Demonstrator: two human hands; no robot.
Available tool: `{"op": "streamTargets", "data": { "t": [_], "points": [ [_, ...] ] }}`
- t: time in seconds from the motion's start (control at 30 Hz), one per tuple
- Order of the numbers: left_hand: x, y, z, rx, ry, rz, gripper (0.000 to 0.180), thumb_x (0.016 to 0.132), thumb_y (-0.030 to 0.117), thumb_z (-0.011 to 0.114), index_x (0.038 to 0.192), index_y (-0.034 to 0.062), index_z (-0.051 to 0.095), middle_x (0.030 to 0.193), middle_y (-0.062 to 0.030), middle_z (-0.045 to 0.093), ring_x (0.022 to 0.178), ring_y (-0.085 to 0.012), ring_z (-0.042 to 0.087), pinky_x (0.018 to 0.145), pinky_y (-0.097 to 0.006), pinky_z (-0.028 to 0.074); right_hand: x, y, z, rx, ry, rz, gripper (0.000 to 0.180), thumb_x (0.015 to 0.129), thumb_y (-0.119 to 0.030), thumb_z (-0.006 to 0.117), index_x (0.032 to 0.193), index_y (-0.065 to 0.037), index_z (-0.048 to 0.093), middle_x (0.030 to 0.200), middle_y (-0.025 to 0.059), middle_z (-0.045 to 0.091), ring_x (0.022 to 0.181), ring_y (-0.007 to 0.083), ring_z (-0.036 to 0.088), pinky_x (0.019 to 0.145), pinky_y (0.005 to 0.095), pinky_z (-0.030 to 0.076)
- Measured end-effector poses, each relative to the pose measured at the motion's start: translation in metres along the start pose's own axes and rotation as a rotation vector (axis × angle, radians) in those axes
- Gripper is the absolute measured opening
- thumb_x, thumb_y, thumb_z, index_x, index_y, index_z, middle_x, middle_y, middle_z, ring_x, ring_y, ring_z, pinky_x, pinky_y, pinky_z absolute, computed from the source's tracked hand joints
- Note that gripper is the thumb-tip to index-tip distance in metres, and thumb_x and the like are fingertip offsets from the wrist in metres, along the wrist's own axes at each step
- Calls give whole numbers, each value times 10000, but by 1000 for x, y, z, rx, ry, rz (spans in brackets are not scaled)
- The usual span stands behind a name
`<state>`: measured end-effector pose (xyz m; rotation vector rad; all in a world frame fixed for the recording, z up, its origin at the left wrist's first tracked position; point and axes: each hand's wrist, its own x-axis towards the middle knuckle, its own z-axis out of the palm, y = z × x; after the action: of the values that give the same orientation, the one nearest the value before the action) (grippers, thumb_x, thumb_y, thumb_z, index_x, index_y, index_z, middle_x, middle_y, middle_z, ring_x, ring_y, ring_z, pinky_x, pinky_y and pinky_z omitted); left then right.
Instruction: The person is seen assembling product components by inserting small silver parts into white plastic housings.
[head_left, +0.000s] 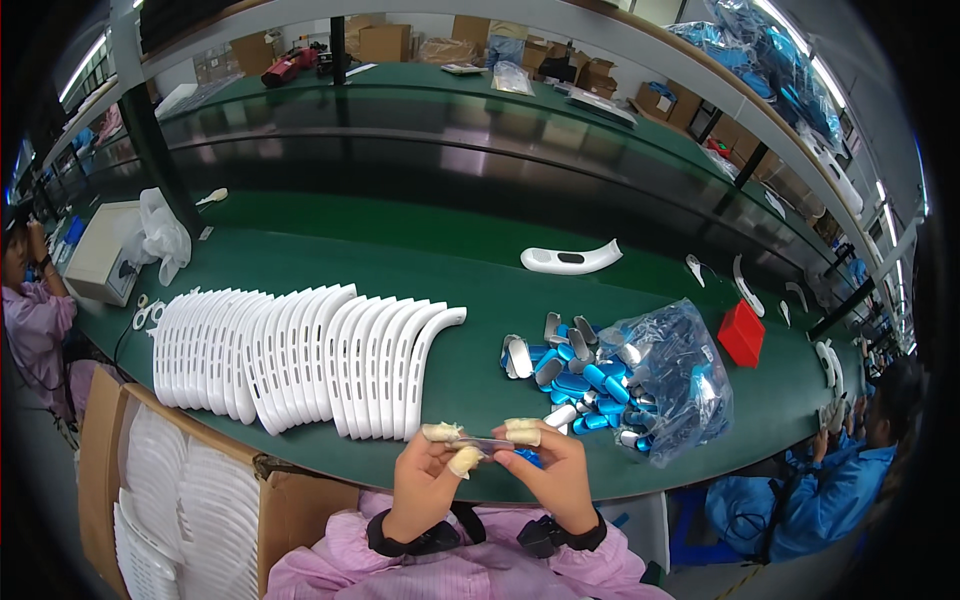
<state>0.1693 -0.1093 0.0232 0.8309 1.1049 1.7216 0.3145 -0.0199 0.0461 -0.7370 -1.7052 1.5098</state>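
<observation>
Nearest are the pink sleeves (325,555) of the person, with black bands (410,540) around both wrists. Just beyond them, the left hand (420,490) and the right hand (562,482) meet above the near edge of the green table (400,262). Between them is a small thin piece (487,443); the left thumb and fingers pinch one end, and the right thumb and fingers pinch the other (its exact shape is partly hidden by the fingertips). Pale covers (465,461) sit on several fingertips.

To the left, beside the table, an open cardboard box (308,520) holds stacked white parts (205,510). On the table above it, white curved pieces (300,360) with dark slots stand close together in a long row.

Right of the row, near the right hand, lies a loose pile of blue and silver pieces (600,380), touching a crumpled clear bag (690,385) with more blue showing through it. A red container (741,333) is just beyond the bag. To the far right, a co-worker in blue clothing (790,515) sits at the table; at the left edge is another in pink clothing (35,330).

Farther off, a single white curved part (565,262) lies apart on the green surface. At left, a pale equipment case (103,252) stands beside a white plastic bag (165,235). Behind runs a dark glossy strip (430,150), then another green surface with brown cartons (385,43) beyond.
</observation>
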Motion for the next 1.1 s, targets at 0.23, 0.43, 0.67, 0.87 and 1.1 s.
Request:
{"op": "streamTargets", "data": {
  "t": [0.23,0.43,0.67,0.87,1.1],
  "points": [
    [7,14,-20,123,-179,-76,135,931,77,538,1022,-22,553,1025,-100,620,813,-178,597,723,-279,462,-2,14,-8,439,-14,313,134,838,21,646,969,45,635,941,109,650,842,154,627,793,270,503],
    [35,23,-40,730,-463,446,188,778,-38,555,957,1,593,901,-158,554,805,-331,525,723,-377,433,8,23,-30,820,-141,362,105,885,-52,590,929,43,595,859,145,637,710,173,594,732,335,526],
    [54,3,-32,1599,26,345,628,776,93,647,1337,-38,397,1262,-245,443,1188,-421,386,929,-481,333,24,14,-37,741,25,289,122,912,-106,573,947,11,581,860,132,634,723,163,576,691,320,520],
    [48,-16,-30,1640,-116,300,699,749,69,649,1359,-75,339,1109,-236,478,1187,-422,402,941,-460,330,30,15,-27,581,97,208,86,904,-70,579,964,-8,576,863,99,636,721,144,597,686,292,520],
    [36,-1,-32,934,49,278,611,819,-31,521,1389,-68,301,1123,-227,486,1030,-374,498,914,-388,388,36,5,-15,383,115,101,158,861,0,634,1010,8,585,904,46,626,745,98,593,692,245,508]
  ]
}}
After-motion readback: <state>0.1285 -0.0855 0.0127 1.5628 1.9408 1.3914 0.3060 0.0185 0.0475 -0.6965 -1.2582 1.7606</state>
